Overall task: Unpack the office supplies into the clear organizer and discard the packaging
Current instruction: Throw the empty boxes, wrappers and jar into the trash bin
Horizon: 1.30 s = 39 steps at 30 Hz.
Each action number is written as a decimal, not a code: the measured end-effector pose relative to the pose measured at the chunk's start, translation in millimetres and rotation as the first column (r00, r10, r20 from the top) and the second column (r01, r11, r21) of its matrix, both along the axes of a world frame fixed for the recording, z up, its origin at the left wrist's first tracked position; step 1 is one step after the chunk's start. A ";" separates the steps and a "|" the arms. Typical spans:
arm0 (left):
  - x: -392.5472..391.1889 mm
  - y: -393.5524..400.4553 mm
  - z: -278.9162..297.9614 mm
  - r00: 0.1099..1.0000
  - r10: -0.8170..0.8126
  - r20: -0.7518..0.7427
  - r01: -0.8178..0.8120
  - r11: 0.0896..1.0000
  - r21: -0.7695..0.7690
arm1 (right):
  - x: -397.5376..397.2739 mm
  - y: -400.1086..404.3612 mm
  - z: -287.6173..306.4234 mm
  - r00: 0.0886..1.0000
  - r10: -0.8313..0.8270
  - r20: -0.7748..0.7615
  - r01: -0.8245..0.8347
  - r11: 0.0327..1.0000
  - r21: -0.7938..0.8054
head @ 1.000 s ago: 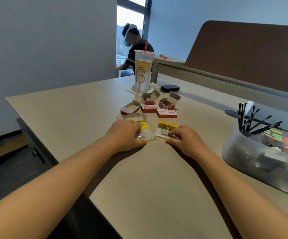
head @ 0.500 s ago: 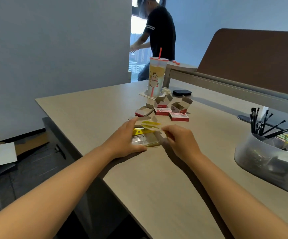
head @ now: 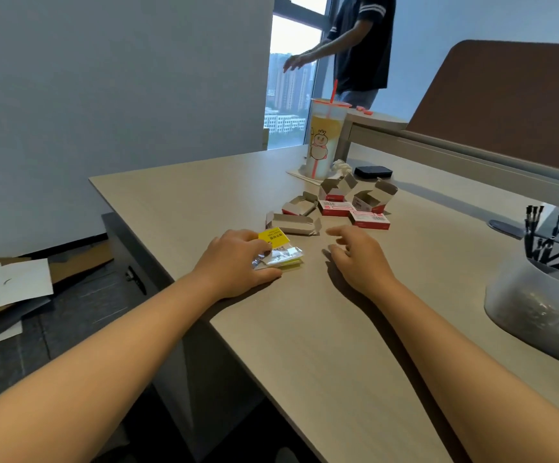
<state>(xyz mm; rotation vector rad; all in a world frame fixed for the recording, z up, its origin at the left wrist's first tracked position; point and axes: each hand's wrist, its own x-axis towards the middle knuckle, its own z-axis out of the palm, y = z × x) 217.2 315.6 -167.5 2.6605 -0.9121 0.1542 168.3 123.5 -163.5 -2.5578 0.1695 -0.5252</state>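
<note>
table | on it: empty boxes, packets, organizer, cup

Two hands are in view: left hand and right hand. One stack of yellow-labelled clear packets; the packet count is not discernible. Four opened cardboard boxes and two closed red-and-white boxes. One clear organizer. One drink cup. One black case.

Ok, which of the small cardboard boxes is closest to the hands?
The flattened open box lying on its side just beyond the left hand; the red-and-white boxes sit farther back, toward the drink cup.
</note>
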 end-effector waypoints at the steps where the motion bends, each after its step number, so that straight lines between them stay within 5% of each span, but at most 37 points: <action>1: 1.4 5.4 -0.9 0.999 0.037 0.009 -0.037 0.999 0.022 | 5.4 2.1 -1.0 1.000 0.007 -0.016 -0.007 1.000 -0.026; 7: 18.0 24.8 -0.4 0.968 0.239 -0.074 -0.235 0.970 0.064 | 42.2 14.8 -4.2 0.998 0.023 -0.064 -0.034 0.984 -0.175; 18: 36.1 29.0 0.9 0.953 0.298 -0.046 -0.300 0.953 -0.046 | 56.7 16.9 -3.0 0.997 -0.060 -0.055 0.042 0.959 -0.281; 29: 14.9 69.2 4.3 0.952 0.303 -0.054 -0.308 0.937 -0.164 | 35.0 60.9 2.2 0.998 0.051 -0.023 -0.049 0.996 0.078; 39: 5.6 88.4 2.9 0.907 0.347 -0.237 -0.366 0.930 -0.040 | 30.5 93.1 -4.5 0.995 0.042 -0.088 -0.032 0.993 0.116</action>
